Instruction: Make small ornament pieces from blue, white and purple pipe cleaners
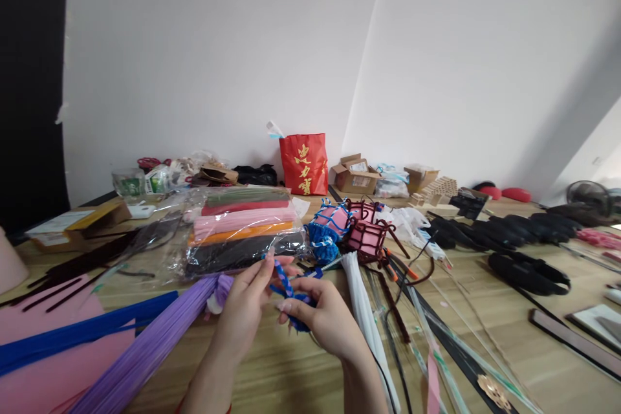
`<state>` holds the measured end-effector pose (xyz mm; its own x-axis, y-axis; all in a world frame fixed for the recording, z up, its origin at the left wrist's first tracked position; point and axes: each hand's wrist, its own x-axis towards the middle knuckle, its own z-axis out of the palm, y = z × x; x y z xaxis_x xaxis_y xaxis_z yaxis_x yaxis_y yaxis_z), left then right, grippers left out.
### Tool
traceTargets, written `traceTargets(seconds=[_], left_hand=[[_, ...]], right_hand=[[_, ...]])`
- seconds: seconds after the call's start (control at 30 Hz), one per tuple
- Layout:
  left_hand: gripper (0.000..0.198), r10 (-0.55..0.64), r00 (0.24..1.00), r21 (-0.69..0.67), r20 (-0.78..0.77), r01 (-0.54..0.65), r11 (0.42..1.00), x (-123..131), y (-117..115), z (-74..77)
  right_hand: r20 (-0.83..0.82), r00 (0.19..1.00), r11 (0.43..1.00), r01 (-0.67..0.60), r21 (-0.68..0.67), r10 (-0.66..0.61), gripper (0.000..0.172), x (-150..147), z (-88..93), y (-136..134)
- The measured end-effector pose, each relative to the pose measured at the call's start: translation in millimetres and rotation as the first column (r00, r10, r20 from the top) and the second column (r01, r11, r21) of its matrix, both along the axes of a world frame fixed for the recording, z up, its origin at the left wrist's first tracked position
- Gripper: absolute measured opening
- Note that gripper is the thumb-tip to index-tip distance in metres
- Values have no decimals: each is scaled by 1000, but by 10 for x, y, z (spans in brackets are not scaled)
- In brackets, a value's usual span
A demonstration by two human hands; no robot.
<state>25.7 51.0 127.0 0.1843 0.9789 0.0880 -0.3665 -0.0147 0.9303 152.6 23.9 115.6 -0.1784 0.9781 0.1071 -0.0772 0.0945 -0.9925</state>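
Observation:
Between both hands, above the near middle of the table, is a blue and purple twisted pipe cleaner piece (285,279). My left hand (243,310) pinches its upper end with thumb and fingertips. Lower down, my right hand (324,315) grips the piece's looped part, partly hidden by the fingers. A bundle of purple pipe cleaners (158,339) lies beside my left hand, and blue pipe cleaners (82,333) lie farther left on pink sheets (29,378). White pipe cleaners (363,320) lie just right of my right hand.
Clear plastic packs hold coloured pipe cleaners (242,228) beyond my hands. Beside them stand blue-and-pink (326,233) and brown-and-pink (367,239) craft pieces. Orange-handled tools (389,268) lie at right, near black straps (526,272). A red bag (305,165) and cardboard boxes (356,176) line the wall.

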Motion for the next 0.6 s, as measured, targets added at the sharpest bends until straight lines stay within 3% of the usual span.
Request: traceTargets(seconds=[0.17,0.4,0.6], left_hand=[[37,-47,994,-72,94,54,996,-2,-24,53],[35,-43,998,34,51,41,999,-9,22,8],[32,98,992,128,-85,-86,988,12,105,-124]], right_hand=[[115,993,998,18,68,-25,26,-1,11,-23],[117,993,1000,10,0,-10,20,-24,16,-26],[142,984,993,114,-27,-109,11,-43,-60,24]])
